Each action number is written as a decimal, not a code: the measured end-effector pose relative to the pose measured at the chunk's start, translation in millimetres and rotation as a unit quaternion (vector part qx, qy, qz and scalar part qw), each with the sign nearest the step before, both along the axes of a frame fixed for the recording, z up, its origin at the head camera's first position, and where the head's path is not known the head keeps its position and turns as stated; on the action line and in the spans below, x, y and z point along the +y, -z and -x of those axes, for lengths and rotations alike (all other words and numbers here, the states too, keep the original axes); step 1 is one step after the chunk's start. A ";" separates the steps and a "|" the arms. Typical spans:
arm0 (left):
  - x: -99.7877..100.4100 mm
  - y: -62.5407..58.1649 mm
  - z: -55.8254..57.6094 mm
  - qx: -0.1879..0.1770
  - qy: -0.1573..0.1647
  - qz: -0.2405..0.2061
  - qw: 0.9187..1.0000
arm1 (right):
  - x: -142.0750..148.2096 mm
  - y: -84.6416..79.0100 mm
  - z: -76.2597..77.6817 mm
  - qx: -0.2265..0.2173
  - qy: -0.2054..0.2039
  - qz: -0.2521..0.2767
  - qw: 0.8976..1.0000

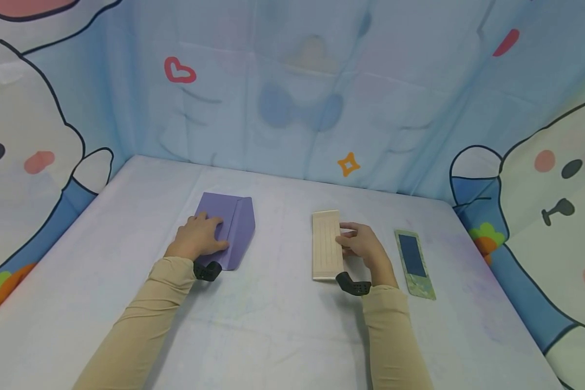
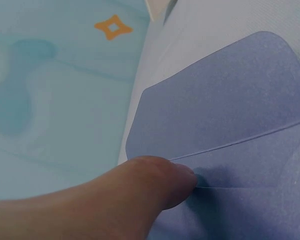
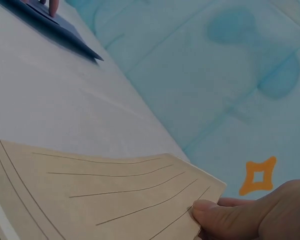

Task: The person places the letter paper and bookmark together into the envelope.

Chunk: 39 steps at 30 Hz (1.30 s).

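A purple envelope (image 1: 240, 227) lies on the white cloth with its flap unfolded to the right. My left hand (image 1: 198, 237) rests on it, fingers spread. In the left wrist view the thumb (image 2: 162, 180) touches the envelope just below the crease of the flap (image 2: 225, 95). Between thumb and fingers, my right hand (image 1: 365, 245) pinches the right edge of a cream sheet of lined letter paper (image 1: 326, 244). The sheet (image 3: 105, 185) bends slightly in the right wrist view, its ruled lines facing up.
Right of my right hand lies a slim green, phone-shaped item (image 1: 416, 265) with a dark blue rectangle on it. A white cloth (image 1: 273, 325) covers the table. Behind it hangs a blue curtain (image 1: 214, 108) with cartoon prints.
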<state>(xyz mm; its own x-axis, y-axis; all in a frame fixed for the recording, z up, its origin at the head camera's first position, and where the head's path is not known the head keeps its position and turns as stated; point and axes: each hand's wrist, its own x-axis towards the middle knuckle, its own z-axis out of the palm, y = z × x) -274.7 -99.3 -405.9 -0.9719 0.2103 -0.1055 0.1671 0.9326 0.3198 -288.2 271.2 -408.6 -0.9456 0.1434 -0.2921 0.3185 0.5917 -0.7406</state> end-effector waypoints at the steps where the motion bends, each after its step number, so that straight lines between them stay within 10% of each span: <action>1: 0.1 -0.1 0.0 0.000 0.000 0.000 1.000 | -0.2 -0.4 0.0 -0.001 0.002 0.003 1.000; 39: 0.1 0.3 0.0 0.001 -0.002 -0.005 1.000 | -20.2 3.0 4.9 0.038 0.033 0.080 0.996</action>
